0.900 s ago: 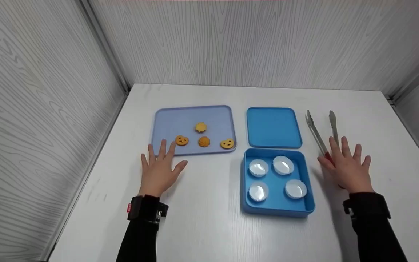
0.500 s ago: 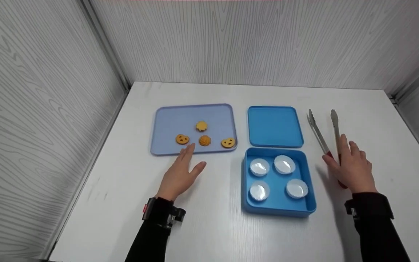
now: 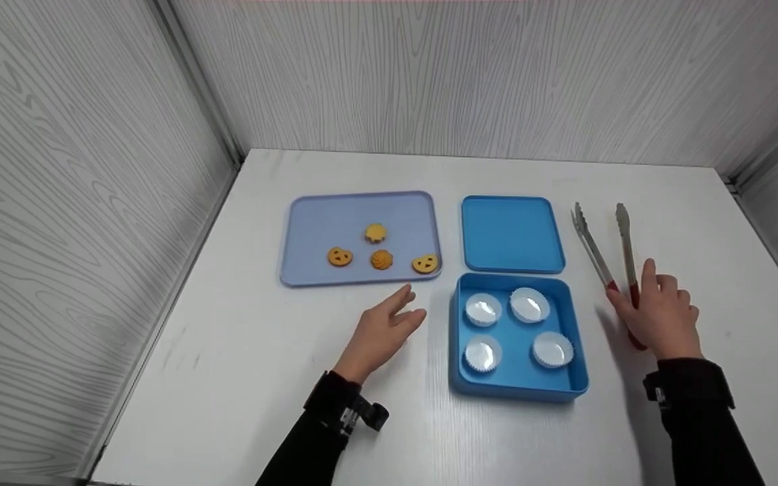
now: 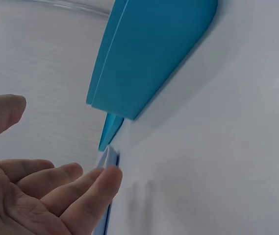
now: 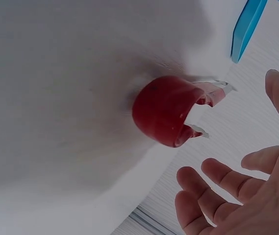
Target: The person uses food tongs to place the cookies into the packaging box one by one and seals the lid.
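Observation:
My left hand [image 3: 377,341] hovers between the lavender tray and the blue box [image 3: 517,390], its fingers loosely bent around nothing, as the left wrist view confirms. Metal tongs with red handles [image 3: 625,237] lie spread on the table at the right. Over their handles is my right hand [image 3: 662,324], partly hiding them. In the right wrist view its half-bent fingers [image 5: 198,188] stand apart from the red handle end [image 5: 161,110]. Several small cookies [image 3: 381,259] lie on the lavender tray [image 3: 318,219]. Inside the box stand several white baking cups [image 3: 483,309].
A flat blue lid [image 3: 512,233] lies just behind the box. White wood-grain panels [image 3: 389,81] wall the table [image 3: 227,324] at the back and both sides.
My left hand has swept right, away from the tray's left front, toward the box, its spread fingers relaxing. My right hand has stayed over the tongs while its fingers bent and drew closer together.

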`<state>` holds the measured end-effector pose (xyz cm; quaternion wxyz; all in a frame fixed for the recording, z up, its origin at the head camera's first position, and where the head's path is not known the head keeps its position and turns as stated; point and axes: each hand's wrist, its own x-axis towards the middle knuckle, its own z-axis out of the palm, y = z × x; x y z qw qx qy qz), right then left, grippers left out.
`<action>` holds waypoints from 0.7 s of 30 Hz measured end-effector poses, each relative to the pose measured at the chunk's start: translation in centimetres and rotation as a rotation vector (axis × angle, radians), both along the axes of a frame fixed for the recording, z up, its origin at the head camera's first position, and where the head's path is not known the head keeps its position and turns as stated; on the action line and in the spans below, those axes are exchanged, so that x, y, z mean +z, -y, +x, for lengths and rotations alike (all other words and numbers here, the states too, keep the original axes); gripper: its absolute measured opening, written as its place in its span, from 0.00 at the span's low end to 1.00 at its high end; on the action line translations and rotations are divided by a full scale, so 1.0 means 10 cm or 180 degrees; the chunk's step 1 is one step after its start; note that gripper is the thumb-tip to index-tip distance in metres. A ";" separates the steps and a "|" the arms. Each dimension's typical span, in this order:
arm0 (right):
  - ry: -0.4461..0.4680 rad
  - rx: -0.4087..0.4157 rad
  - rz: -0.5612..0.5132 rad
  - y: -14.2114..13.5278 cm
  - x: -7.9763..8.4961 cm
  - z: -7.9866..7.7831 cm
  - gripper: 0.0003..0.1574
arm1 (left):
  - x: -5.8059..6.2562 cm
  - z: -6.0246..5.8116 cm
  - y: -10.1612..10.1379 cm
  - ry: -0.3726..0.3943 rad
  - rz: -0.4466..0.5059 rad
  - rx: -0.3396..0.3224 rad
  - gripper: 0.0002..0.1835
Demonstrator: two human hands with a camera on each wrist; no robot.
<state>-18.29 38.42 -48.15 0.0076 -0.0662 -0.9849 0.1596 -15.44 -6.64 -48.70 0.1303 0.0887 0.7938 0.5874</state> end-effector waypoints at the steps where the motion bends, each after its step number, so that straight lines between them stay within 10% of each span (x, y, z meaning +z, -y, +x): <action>1: -0.0016 0.0011 0.0004 -0.01 -0.01 0.00 0.57 | -0.01 0.01 -0.03 0.0055 0.0061 0.0006 0.41; 21: 0.0431 -0.0036 -0.0203 -0.07 -0.09 -0.03 0.59 | -0.06 0.10 -0.45 0.0142 -0.0534 0.0162 0.36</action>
